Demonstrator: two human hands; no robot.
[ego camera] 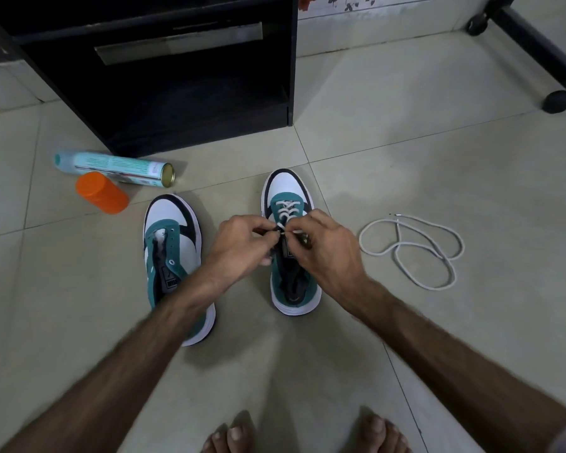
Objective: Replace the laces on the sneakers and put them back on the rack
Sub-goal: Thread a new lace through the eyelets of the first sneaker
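Observation:
Two teal, white and black sneakers stand on the tiled floor, toes away from me. The right sneaker (286, 188) has a white lace (285, 207) crossed through its front eyelets. My left hand (242, 243) and my right hand (327, 250) meet over its tongue, each pinching an end of that lace. The left sneaker (170, 230) has no lace, and my left forearm crosses its heel. A loose white lace (415, 250) lies in loops on the floor to the right.
A black rack (177, 76) stands at the back, its lower shelf dark. A teal spray can (111, 166) and an orange-capped container (100, 192) lie left of the sneakers. A black wheeled chair base (536, 50) sits at far right. My bare toes (304, 433) show at the bottom.

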